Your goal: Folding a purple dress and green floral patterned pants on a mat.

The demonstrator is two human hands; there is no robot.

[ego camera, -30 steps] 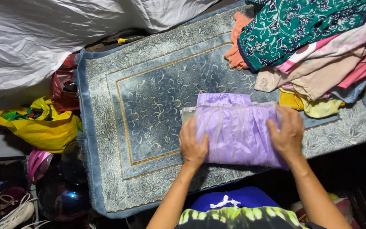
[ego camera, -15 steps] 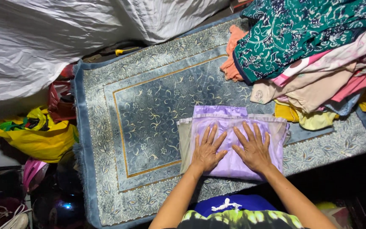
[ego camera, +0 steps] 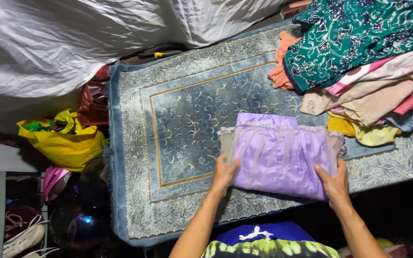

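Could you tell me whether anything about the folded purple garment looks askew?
Slightly. The folded purple garment lies tilted on the blue rug, and a pale sheer layer sticks out past its left edge. The left hand and right hand grip its near corners.

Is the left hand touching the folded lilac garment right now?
Touching. The head view shows the left hand with its fingers on the near left edge of the folded lilac garment, no gap between them.

A yellow bag (ego camera: 65, 143) beside the blue patterned rug (ego camera: 192, 119) — clothes pile (ego camera: 359, 71) at its far corner.
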